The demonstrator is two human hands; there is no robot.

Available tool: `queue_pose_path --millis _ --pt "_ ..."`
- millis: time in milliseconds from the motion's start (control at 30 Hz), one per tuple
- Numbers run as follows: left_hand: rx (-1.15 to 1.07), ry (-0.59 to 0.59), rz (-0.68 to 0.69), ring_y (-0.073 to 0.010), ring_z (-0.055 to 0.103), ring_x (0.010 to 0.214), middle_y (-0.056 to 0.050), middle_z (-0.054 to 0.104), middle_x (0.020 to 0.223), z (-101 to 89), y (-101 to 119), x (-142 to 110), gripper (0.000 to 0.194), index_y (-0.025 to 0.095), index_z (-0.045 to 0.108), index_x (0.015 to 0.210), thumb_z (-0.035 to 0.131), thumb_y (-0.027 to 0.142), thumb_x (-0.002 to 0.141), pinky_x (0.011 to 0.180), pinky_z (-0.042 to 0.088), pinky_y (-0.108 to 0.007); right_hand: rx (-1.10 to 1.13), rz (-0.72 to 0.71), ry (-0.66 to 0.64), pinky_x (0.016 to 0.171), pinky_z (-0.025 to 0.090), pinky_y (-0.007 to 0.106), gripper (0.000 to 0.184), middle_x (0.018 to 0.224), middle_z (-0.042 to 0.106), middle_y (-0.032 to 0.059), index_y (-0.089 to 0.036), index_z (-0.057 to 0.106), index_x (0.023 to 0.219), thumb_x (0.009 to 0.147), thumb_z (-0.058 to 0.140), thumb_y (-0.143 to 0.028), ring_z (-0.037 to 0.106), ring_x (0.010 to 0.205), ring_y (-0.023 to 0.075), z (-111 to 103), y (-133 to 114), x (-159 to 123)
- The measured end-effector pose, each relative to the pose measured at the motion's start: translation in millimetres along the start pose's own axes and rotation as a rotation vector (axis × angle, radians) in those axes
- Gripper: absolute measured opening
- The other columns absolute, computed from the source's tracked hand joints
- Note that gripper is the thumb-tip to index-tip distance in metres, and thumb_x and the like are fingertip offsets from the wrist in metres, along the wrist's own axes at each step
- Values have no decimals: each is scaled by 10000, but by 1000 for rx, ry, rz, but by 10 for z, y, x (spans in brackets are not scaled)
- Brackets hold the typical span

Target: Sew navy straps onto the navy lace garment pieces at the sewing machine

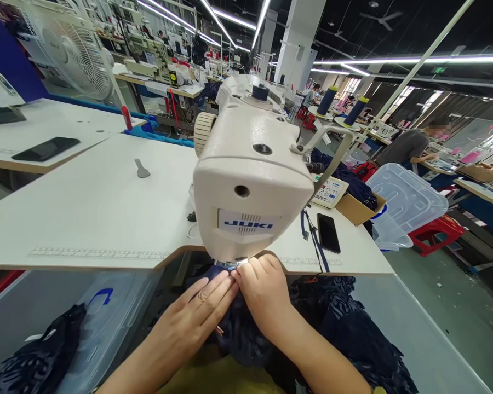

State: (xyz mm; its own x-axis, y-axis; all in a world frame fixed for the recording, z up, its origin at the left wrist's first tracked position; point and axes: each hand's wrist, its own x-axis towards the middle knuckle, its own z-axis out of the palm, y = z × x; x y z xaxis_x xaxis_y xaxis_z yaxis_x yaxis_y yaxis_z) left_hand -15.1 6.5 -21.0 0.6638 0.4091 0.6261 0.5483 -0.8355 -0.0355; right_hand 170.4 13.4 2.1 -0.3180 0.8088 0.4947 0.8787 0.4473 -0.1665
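A white JUKI sewing machine (246, 180) stands in front of me, its head facing me. Dark navy fabric (246, 334) hangs from beneath it over the table's front edge toward my lap. My left hand (195, 312) lies on the fabric with fingers stretched out side by side, tips close to the needle area; its thumb is hidden. Curled beside those fingertips, my right hand (267, 290) grips the fabric just under the machine head. The two hands touch at the fingertips. The machine head hides the needle and presser foot.
On the white table (86, 213) lie a small grey flat piece (141, 168) and, right of the machine, a black phone (328, 232). Clear plastic bins (110, 323) with navy garments flank my lap. A red stool (435, 235) and a seated person (406, 145) are at right.
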Motion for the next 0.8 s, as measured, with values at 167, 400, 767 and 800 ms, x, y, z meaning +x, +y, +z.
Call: queue_pose_path --millis 167,400,767,800 --pt "-22 33 -140 -121 502 1247 -17 611 1290 120 104 3 441 239 497 1327 317 92 952 1126 170 -324 617 452 -91 642 394 279 113 662 525 -34 -214 490 863 912 514 -312 504 654 153 32 137 -66" --pt "57 29 -219 -131 574 1162 -13 640 1250 203 62 -96 594 270 216 1474 251 49 923 947 306 -304 716 473 -59 681 390 281 33 664 482 -51 -208 464 891 898 441 -231 497 682 148 95 229 0" --pt "131 39 -220 -144 565 1185 -39 623 1274 156 59 -37 589 224 227 1474 284 56 912 981 336 -309 498 393 5 693 372 300 102 712 552 -10 -208 474 745 821 454 -144 498 730 173 119 223 105" --pt "136 29 -226 -148 556 1197 -46 611 1289 167 61 -47 586 218 230 1473 288 59 912 995 332 -314 501 390 1 704 377 302 93 726 563 -5 -205 488 759 823 453 -146 503 743 175 117 225 105"
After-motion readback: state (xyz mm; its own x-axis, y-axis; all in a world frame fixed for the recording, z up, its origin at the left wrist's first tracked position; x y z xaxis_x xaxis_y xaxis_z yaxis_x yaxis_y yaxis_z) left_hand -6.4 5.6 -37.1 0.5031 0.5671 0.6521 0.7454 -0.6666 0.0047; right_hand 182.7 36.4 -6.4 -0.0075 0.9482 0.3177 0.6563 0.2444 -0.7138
